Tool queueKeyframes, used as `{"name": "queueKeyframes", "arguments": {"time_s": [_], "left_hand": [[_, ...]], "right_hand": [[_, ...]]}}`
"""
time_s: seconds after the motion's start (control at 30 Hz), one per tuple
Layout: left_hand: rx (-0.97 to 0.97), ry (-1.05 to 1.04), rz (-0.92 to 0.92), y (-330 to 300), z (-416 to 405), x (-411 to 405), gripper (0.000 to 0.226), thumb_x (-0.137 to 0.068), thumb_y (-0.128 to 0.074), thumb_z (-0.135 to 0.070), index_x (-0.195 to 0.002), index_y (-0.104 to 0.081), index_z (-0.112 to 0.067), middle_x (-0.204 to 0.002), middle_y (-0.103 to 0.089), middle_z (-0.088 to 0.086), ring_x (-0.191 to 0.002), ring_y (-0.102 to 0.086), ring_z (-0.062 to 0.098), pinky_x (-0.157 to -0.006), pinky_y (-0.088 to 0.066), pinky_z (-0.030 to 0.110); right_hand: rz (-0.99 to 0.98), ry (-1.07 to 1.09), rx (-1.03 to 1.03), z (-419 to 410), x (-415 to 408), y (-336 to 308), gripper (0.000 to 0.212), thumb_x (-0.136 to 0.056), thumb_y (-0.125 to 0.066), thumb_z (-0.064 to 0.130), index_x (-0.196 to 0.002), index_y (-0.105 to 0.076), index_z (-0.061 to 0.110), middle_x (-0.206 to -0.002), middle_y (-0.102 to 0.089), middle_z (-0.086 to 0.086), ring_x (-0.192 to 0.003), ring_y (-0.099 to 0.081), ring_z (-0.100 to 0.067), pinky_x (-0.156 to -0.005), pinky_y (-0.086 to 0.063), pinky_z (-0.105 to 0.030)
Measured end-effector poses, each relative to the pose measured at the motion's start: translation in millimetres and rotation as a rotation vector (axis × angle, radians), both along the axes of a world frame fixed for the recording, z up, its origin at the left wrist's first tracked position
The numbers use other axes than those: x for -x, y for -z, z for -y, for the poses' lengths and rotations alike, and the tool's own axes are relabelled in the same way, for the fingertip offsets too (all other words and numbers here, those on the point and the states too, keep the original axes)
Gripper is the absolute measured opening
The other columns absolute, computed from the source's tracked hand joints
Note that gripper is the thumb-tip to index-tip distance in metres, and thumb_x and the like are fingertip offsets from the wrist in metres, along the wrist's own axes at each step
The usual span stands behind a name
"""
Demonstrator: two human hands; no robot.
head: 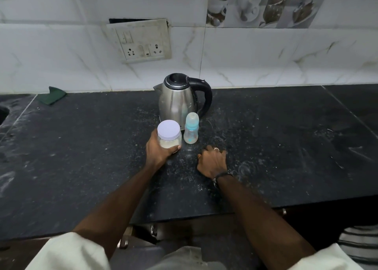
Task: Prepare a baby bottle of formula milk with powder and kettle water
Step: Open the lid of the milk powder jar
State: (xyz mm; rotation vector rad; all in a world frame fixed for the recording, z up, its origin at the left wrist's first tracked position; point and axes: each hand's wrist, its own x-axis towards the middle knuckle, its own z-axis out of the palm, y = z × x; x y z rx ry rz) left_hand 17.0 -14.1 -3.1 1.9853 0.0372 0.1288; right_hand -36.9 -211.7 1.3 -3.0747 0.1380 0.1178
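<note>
both hands are down on the black counter (276,147). left hand (158,152) wraps its fingers round the powder jar (169,134), which stands capped with a pale lid. just right of the jar, the baby bottle (191,129) stands upright with its cap on. right hand (212,160) rests loosely curled, holding nothing. behind both, the steel kettle (180,97) stands near the wall. no readable writing. a green cloth (53,95) lies far left, below the socket plate (141,41).

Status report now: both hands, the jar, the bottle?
Left hand grips powder jar, lid on. Right hand rests on counter, holds nothing. Bottle capped, beside jar, before kettle. Nothing blocking.
</note>
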Motion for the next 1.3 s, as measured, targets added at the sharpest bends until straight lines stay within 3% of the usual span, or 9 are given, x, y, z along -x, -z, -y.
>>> {"name": "queueKeyframes", "arguments": {"time_s": [0.23,0.3,0.53,0.7,0.87,0.97,1.03,1.17,1.3], "left_hand": [[0.013,0.059,0.029,5,-17,40,0.096,-0.052,-0.097,-0.035,-0.135,-0.050,-0.029,-0.120,-0.056,-0.030,-0.105,-0.052,-0.021,-0.084,-0.038,-0.004],[0.009,0.070,0.037,5,-22,52,0.097,-0.051,-0.095,-0.041,-0.136,-0.050,-0.031,-0.118,-0.053,-0.038,-0.107,-0.049,-0.027,-0.084,-0.037,-0.005],[-0.039,0.106,0.093,5,-33,94,0.090,-0.052,-0.094,-0.048,-0.128,-0.046,-0.058,-0.123,-0.053,-0.045,-0.117,-0.052,-0.016,-0.093,-0.040,0.001],[-0.043,0.115,0.065,10,-40,115,0.095,-0.052,-0.094,-0.051,-0.135,-0.051,-0.037,-0.129,-0.061,-0.025,-0.120,-0.055,-0.008,-0.097,-0.045,0.010],[-0.057,0.127,0.058,11,-46,132,0.099,-0.051,-0.092,-0.052,-0.137,-0.052,-0.026,-0.129,-0.059,-0.021,-0.118,-0.049,-0.019,-0.096,-0.039,0.002],[-0.058,0.122,0.050,10,-49,139,0.100,-0.050,-0.093,-0.049,-0.137,-0.054,-0.021,-0.131,-0.063,-0.012,-0.119,-0.054,-0.008,-0.099,-0.043,0.010],[-0.063,0.125,0.050,10,-51,143,0.100,-0.050,-0.094,-0.047,-0.137,-0.054,-0.021,-0.132,-0.063,-0.011,-0.121,-0.056,0.000,-0.100,-0.044,0.012],[-0.054,0.136,0.059,9,-54,150,0.099,-0.051,-0.093,-0.050,-0.138,-0.049,-0.032,-0.131,-0.059,-0.019,-0.120,-0.053,-0.008,-0.098,-0.041,0.005],[-0.054,0.120,0.058,11,-54,151,0.100,-0.051,-0.092,-0.053,-0.138,-0.051,-0.029,-0.131,-0.060,-0.017,-0.121,-0.055,-0.004,-0.100,-0.044,0.011]], "right_hand": [[0.041,0.023,-0.006,-2,4,2,0.037,-0.096,-0.048,0.038,-0.112,-0.069,0.012,-0.125,-0.060,-0.007,-0.114,-0.057,-0.031,-0.098,-0.038,-0.053],[0.040,0.032,-0.011,-3,5,3,0.036,-0.095,-0.049,0.037,-0.112,-0.069,0.012,-0.125,-0.060,-0.007,-0.114,-0.057,-0.031,-0.098,-0.038,-0.054],[0.051,0.042,-0.040,-5,7,8,0.037,-0.095,-0.048,0.036,-0.115,-0.067,0.011,-0.127,-0.058,-0.008,-0.114,-0.056,-0.032,-0.096,-0.043,-0.051],[0.040,0.043,-0.027,-6,5,8,0.037,-0.095,-0.049,0.036,-0.114,-0.067,0.011,-0.125,-0.058,-0.009,-0.113,-0.056,-0.032,-0.094,-0.044,-0.051],[0.029,0.032,-0.013,-4,5,9,0.037,-0.095,-0.049,0.037,-0.114,-0.067,0.011,-0.124,-0.058,-0.009,-0.111,-0.056,-0.033,-0.093,-0.044,-0.051],[0.025,0.021,-0.005,-3,6,8,0.037,-0.095,-0.048,0.037,-0.114,-0.066,0.011,-0.124,-0.058,-0.009,-0.111,-0.056,-0.032,-0.092,-0.044,-0.051],[-0.007,0.021,-0.001,-3,5,4,0.038,-0.095,-0.048,0.039,-0.114,-0.067,0.011,-0.125,-0.058,-0.009,-0.112,-0.056,-0.032,-0.094,-0.042,-0.052],[-0.121,0.045,-0.008,-11,0,-21,0.038,-0.093,-0.050,0.044,-0.109,-0.066,0.013,-0.122,-0.061,-0.010,-0.114,-0.057,-0.032,-0.101,-0.032,-0.059],[0.038,-0.037,-0.107,-40,4,-66,0.039,-0.093,-0.053,0.045,-0.109,-0.062,0.011,-0.114,-0.063,-0.014,-0.105,-0.062,-0.035,-0.089,-0.047,-0.048]]}}
